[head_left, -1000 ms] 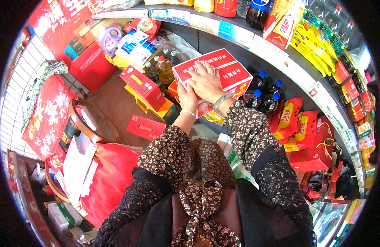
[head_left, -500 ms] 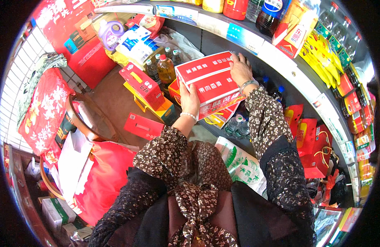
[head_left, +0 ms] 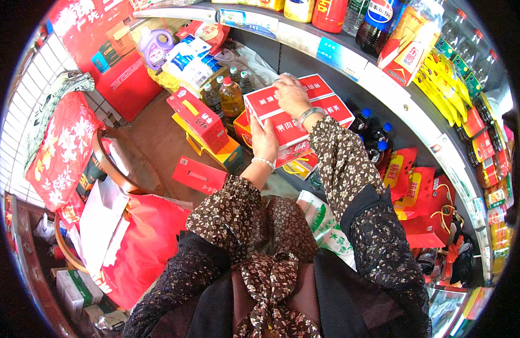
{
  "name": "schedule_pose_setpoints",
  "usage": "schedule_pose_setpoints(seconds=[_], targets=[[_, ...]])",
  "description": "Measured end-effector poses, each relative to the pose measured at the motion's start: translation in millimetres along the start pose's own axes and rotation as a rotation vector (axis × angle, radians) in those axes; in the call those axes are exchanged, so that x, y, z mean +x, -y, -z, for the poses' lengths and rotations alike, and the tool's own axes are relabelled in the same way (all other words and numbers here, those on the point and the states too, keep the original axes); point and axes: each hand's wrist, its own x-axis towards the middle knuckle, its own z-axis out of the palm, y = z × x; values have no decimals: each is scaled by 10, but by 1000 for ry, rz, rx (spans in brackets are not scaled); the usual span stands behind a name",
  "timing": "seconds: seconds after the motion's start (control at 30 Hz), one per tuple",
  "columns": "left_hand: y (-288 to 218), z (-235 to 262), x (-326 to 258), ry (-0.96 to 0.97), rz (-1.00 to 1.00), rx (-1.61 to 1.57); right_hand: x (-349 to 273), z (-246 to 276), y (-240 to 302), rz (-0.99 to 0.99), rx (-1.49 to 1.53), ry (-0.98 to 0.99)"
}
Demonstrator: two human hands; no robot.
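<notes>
A red and white cardboard carton (head_left: 313, 123) lies in front of me, on top of other boxes by the lower shelf. My left hand (head_left: 265, 139) holds the carton at its near left corner, the thumb pointing up along its side. Over the carton's top, toward the far left edge, is my right hand (head_left: 292, 97), its fingers bent and blurred. Whether it grips anything at the fingertips cannot be made out. Just left of the carton stands a bottle of amber oil (head_left: 231, 97) with a red cap, beside several clear bottles (head_left: 212, 98).
Red gift boxes (head_left: 199, 121) stand on the floor at left, with a flat red box (head_left: 199, 175) nearer. Blue-capped dark bottles (head_left: 378, 135) and red bags (head_left: 403, 180) fill the lower right. A shelf edge (head_left: 350, 59) with drinks curves above. A wooden chair (head_left: 110, 160) stands left.
My right hand has moved left from the carton's far right corner to its far left part, fingers now bent. The blue-capped bottles show more. My left hand keeps its hold.
</notes>
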Motion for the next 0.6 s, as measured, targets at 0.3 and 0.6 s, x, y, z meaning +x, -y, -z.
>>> schedule_pose_setpoints(seconds=[0.3,0.6], targets=[[-120,96,38,99,77,105,-423,444,254,194,271,27],[-197,253,-515,247,-438,322,-1104,1059,-825,-662,381,-264]])
